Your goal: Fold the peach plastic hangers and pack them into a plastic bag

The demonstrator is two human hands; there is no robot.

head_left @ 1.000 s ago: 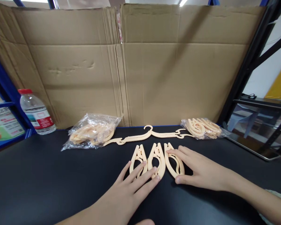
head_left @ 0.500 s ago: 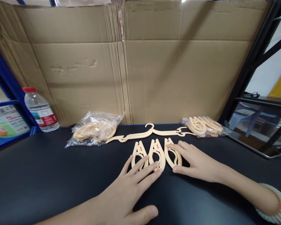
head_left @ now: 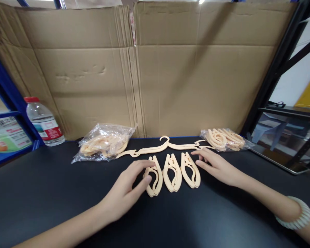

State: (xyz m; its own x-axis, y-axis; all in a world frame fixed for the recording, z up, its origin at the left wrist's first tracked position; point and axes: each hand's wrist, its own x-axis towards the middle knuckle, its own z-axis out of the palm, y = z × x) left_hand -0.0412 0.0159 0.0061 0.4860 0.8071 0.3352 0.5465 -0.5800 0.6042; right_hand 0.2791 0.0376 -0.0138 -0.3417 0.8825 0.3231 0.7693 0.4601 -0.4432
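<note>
Three folded cream plastic hangers lie in a row on the black table (head_left: 67,199): a left one (head_left: 160,179), a middle one (head_left: 179,176) and a right one (head_left: 197,175). My left hand (head_left: 121,189) hovers at the left hanger's outer side, thumb and fingers apart, partly covering it; whether it touches is unclear. Beside the top of the right hanger is my right hand (head_left: 218,168), fingers loosely spread and holding nothing. Behind the row lies an unfolded hanger (head_left: 155,149), hook pointing to the back.
Clear plastic bags of folded hangers rest at back left (head_left: 103,146) and back right (head_left: 227,140). A water bottle (head_left: 45,120) with a red cap stands far left. Cardboard (head_left: 196,86) walls off the back edge. A black metal frame (head_left: 271,75) rises on the right.
My left hand has drawn back left off the middle hanger, its fingers now curved. My right hand has let go of the right hanger and moved right and slightly away.
</note>
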